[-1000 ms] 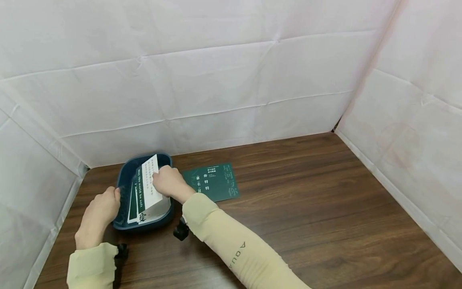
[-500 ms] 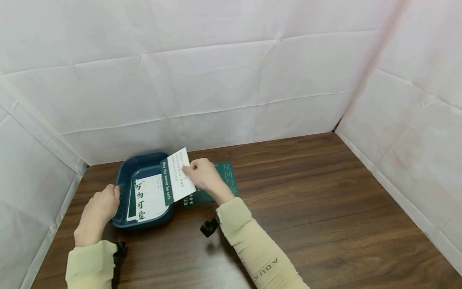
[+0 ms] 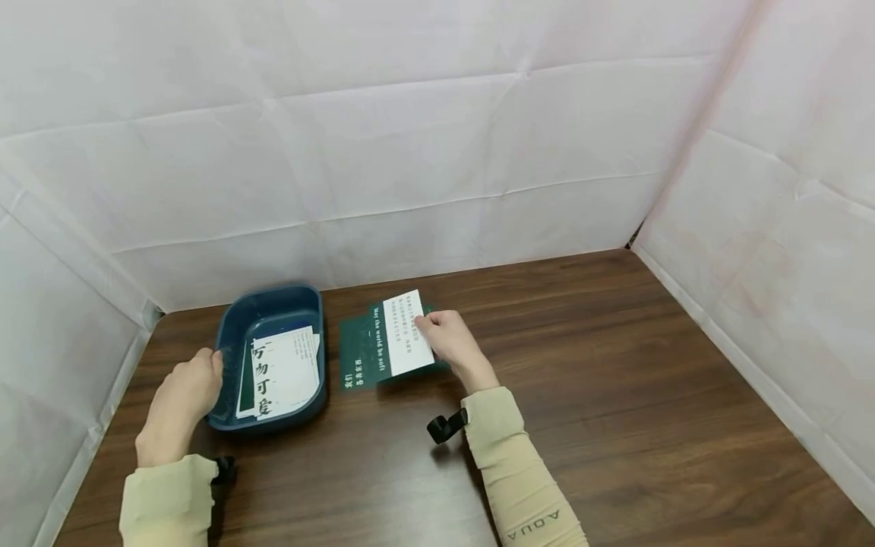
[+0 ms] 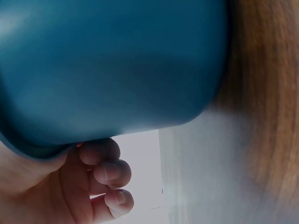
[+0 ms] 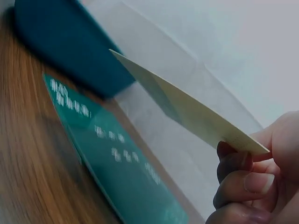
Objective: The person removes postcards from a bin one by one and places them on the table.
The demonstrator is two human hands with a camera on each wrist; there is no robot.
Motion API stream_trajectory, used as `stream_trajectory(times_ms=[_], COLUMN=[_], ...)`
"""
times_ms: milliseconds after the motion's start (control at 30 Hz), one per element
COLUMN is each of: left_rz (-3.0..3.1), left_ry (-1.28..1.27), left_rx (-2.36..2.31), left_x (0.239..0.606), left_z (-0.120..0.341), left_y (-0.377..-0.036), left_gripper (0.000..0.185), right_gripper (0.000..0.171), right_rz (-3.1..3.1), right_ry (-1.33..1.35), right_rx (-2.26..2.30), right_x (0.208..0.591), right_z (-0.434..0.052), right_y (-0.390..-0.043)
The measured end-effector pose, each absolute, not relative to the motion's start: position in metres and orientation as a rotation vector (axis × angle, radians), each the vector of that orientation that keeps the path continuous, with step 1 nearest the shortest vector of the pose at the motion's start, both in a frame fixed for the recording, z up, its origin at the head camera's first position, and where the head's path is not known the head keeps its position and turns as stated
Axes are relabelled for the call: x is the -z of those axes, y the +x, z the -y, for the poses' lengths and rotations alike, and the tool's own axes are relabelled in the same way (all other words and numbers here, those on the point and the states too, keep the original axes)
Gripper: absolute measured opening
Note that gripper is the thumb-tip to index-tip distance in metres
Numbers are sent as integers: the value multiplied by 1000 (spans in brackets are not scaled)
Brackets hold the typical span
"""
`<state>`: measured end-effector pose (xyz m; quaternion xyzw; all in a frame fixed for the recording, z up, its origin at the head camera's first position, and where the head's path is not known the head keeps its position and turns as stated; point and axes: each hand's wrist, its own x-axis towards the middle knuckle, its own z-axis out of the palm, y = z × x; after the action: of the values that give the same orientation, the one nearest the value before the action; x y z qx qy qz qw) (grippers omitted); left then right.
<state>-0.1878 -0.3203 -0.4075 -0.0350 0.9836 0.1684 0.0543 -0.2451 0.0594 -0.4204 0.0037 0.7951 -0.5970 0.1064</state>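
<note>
Pinching "May the world be soft" card (image 3: 399, 339), right hand (image 3: 447, 339), "AQUA" sleeve (image 3: 519, 475)

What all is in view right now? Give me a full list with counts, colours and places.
tray: one, dark blue, left on the table.
cards in tray: a small stack, white with black characters on top, count unclear.
green card: one, dark green, flat on the table right of the tray.
held card: one, white with a green strip, above the green card.
table: one, dark brown wood.
backdrop: white sheets on three sides.
left hand: grip on the tray's left rim.
right hand: pinches the held card's edge.
</note>
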Motion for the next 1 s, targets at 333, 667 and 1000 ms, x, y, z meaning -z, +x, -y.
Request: stream_trajectory(times_ms=[333,667,1000], left_rz=[-2988,-2971,-2968], left_ry=[-92,-129,-155], left_rx=[-520,-520,-503], left_x=[411,409,410], left_z=[318,320,323], left_y=[-188,-185,-183], left_gripper=[47,48,47], right_gripper=[33,34,37], right_rz=[-2469,-2535,-2613], right_ry=[99,214,217], right_rx=[1677,1609,1483], right_x=[437,443,450], right_z=[-84,-97,-100], right_y=[-256,-264,-267])
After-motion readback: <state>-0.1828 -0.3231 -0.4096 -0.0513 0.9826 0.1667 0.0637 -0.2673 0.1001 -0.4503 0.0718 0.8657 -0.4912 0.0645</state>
